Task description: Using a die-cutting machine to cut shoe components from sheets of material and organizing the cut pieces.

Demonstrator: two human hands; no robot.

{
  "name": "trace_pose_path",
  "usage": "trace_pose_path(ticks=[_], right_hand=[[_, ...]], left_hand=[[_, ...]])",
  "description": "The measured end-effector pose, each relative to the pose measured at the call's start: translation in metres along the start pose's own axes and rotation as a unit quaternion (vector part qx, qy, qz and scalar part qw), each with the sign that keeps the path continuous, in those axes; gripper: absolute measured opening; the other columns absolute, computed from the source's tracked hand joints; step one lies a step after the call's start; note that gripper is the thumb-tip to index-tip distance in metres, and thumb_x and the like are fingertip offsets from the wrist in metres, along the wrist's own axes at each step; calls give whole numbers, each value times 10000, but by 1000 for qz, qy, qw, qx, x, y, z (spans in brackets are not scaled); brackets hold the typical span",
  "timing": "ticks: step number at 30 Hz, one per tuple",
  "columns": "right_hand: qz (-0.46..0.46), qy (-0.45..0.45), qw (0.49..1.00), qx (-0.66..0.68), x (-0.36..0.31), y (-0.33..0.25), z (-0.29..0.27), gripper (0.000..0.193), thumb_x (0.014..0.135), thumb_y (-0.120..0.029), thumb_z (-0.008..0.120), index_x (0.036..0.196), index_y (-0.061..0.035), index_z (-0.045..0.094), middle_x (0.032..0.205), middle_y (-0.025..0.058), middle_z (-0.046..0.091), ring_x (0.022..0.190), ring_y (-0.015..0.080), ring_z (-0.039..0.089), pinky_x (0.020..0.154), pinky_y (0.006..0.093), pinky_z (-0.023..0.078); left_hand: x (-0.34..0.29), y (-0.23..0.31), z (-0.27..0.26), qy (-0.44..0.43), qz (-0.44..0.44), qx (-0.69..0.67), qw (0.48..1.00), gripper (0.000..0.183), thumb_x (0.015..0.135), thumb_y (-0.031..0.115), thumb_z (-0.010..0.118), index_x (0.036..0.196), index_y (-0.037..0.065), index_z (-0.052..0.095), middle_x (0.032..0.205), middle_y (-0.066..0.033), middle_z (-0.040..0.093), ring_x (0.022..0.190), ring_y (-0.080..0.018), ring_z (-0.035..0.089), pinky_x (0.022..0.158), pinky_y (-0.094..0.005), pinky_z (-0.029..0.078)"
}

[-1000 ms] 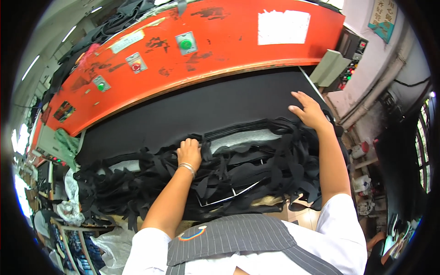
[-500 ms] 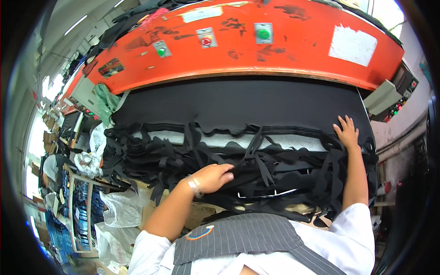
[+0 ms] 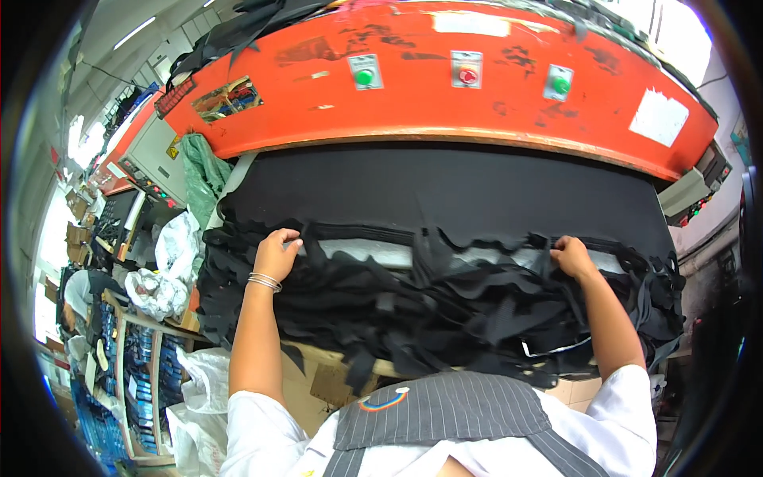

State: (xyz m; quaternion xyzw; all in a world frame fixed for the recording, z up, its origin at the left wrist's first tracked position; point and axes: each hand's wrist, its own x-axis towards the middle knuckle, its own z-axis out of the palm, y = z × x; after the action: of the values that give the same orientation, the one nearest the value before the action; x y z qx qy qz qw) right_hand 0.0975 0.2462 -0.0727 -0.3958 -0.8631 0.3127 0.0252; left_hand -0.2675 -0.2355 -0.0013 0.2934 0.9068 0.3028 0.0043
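Observation:
A stack of black fabric sheets (image 3: 453,187) lies on the machine bed, running back under the orange press. Along its front edge hang tangled black fabric scraps (image 3: 366,298), cut into strips and scalloped pieces. My left hand (image 3: 276,256), a bangle on the wrist, is closed on the left part of the fabric edge, thumb and fingers together. At the right part of the same edge my right hand (image 3: 572,257) has its fingers curled in on the black fabric. Between the hands, a pale strip of the bed (image 3: 369,251) shows beneath the layers.
Across the back spans the orange press head (image 3: 413,103) with green and red push buttons. White plastic bags (image 3: 179,246) and a green bag (image 3: 205,171) are on the left, above a shelf of blue pieces (image 3: 143,374). A control box (image 3: 687,195) sits at the right.
My left hand has moved up and left from the scraps to the fabric edge. My right hand has drawn back from the flat sheet to that edge, its fingers now curled. The view has shifted left.

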Motion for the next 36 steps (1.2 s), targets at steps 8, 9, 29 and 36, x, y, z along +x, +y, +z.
trace_pose_path(ticks=[8, 9, 29, 36], right_hand=[[188, 202, 723, 633, 23, -24, 36, 184, 841, -108, 560, 977, 13, 533, 822, 100, 572, 695, 247, 584, 660, 410, 543], [241, 249, 611, 711, 25, -50, 36, 239, 847, -129, 576, 1029, 11, 509, 906, 118, 580, 724, 266, 593, 665, 417, 548], [153, 87, 932, 316, -55, -60, 5, 113, 842, -174, 637, 857, -75, 584, 720, 5, 557, 613, 117, 514, 557, 273, 428], [27, 298, 952, -60, -193, -51, -13, 314, 792, -106, 664, 1081, 0, 602, 1007, 138, 627, 902, 262, 604, 802, 365, 484]], left_hand=[[20, -90, 12, -116, -33, 117, 986, 422, 746, 277, 749, 1053, 24, 606, 1010, -174, 579, 931, -349, 596, 839, -392, 483], [17, -89, 4, -137, -59, 130, 980, 430, 760, 288, 740, 1078, 39, 591, 967, -185, 606, 920, -357, 605, 840, -398, 486], [66, -196, -48, 178, 55, 87, 979, 160, 799, 118, 644, 936, 37, 655, 907, -142, 640, 875, -335, 604, 801, -408, 481], [121, -315, -60, 79, -324, 196, 922, 539, 807, 374, 667, 1216, 40, 560, 1181, -268, 575, 1123, -416, 553, 959, -465, 443]])
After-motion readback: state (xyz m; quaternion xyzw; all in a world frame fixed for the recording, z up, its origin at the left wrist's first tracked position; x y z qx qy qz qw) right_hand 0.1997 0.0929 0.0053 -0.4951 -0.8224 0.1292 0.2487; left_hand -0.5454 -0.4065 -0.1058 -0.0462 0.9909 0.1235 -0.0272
